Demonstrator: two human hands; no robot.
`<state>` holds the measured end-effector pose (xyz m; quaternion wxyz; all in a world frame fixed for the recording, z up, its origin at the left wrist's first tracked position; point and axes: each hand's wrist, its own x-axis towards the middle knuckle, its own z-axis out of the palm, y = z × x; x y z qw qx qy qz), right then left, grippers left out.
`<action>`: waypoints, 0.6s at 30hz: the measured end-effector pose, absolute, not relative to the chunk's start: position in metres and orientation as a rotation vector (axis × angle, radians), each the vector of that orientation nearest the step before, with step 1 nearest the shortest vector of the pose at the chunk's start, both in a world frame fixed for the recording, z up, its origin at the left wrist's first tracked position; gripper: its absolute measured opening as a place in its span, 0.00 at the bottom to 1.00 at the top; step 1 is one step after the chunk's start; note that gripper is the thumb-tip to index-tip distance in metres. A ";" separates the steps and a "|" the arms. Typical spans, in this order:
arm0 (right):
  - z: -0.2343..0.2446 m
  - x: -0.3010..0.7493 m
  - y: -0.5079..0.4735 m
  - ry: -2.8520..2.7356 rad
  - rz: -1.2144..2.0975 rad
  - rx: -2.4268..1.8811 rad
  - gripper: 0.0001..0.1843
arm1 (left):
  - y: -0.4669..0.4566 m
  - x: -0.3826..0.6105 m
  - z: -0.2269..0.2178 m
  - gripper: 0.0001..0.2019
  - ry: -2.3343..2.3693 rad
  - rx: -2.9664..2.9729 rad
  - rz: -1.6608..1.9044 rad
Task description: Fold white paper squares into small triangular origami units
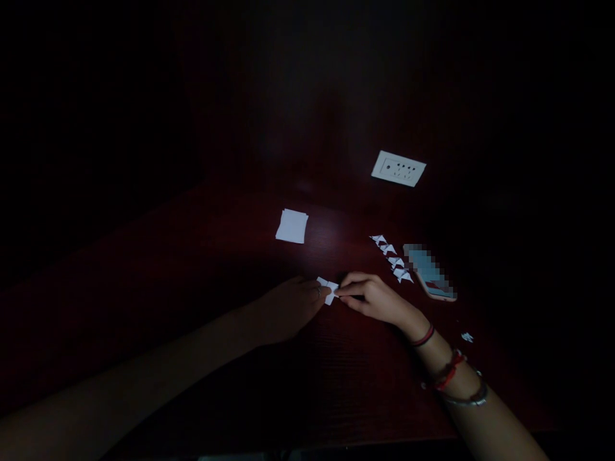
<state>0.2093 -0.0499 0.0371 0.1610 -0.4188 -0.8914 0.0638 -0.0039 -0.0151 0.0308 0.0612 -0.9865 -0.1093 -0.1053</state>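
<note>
A small piece of folded white paper (331, 297) lies on the dark red table between my two hands. My left hand (293, 307), with a ring on one finger, holds the paper from the left, its fingertips covering part of it. From the right, my right hand (372, 296) pinches the paper's edge between thumb and index finger. Several small folded paper figures (396, 262) stand in a slanting row beyond my right hand. Farther back lies a stack of white square paper sheets (292, 226).
A phone (431, 272) with a blurred-out screen lies right of the folded figures. Small white paper scraps (467, 337) are near my right forearm. A white socket plate (398, 169) is on the back wall. The surroundings are very dark.
</note>
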 end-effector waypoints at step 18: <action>0.049 0.204 -0.053 -2.720 0.016 -1.291 0.14 | -0.016 -0.002 0.030 0.15 -0.350 -2.967 -0.351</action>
